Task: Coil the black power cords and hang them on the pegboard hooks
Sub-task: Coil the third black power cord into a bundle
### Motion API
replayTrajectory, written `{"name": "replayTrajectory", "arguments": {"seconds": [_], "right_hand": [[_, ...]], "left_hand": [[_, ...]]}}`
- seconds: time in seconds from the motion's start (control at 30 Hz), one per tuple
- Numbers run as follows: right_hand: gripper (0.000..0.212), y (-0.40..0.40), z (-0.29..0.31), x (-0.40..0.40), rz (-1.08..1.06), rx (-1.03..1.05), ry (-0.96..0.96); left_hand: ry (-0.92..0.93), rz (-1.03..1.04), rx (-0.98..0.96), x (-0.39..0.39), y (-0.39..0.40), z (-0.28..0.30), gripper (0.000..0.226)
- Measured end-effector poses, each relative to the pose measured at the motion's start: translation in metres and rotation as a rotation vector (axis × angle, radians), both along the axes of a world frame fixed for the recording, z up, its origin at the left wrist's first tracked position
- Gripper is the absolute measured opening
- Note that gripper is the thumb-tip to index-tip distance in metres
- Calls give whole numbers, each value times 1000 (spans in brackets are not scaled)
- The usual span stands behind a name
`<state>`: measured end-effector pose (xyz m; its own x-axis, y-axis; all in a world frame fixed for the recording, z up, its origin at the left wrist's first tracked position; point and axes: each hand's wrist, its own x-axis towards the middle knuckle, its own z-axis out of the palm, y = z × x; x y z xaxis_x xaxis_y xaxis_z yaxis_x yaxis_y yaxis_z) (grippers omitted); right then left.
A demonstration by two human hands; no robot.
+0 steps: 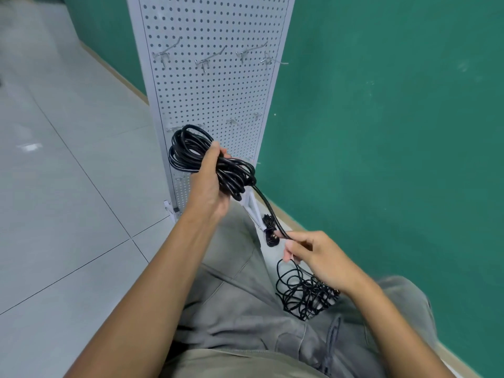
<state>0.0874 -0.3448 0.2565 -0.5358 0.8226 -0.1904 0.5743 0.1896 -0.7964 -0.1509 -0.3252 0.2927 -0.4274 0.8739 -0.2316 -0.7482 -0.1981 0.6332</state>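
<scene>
Beyond both hands stands the white pegboard [212,91], its wire hooks [207,62] bare and above the left hand, awaiting coils. Below the right hand a loose tangle of black cord [302,293] lies on the floor (not yet wound). The left hand [208,184] clamps round the coiled power cord [196,156], keeping its loops gathered. The right hand [313,255] pinches the trailing end near its plug [271,238], probably to feed the last loop.

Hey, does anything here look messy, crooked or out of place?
Yes. A tangled heap of black cord lies loose on the floor under the right hand, uncoiled. One top-row hook at the pegboard's right edge sits askew, pointing sideways unlike the others.
</scene>
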Motion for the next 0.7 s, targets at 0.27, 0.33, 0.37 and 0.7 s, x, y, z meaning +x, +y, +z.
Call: {"name": "replayTrajectory", "arguments": {"seconds": [0.27,0.33,0.37,0.7], "right_hand": [[22,-9,37,-13,61,162,-51],[21,-10,51,-18,42,182,-12],[23,-9,58,-21,34,191,10],[33,10,97,-16,-53,270,203]], "left_hand": [[246,85,-162,10,2,-17,26],[340,79,-200,20,0,-19,36],[385,65,-212,25,-2,-21,45],[712,-268,26,65,-15,-21,46]]}}
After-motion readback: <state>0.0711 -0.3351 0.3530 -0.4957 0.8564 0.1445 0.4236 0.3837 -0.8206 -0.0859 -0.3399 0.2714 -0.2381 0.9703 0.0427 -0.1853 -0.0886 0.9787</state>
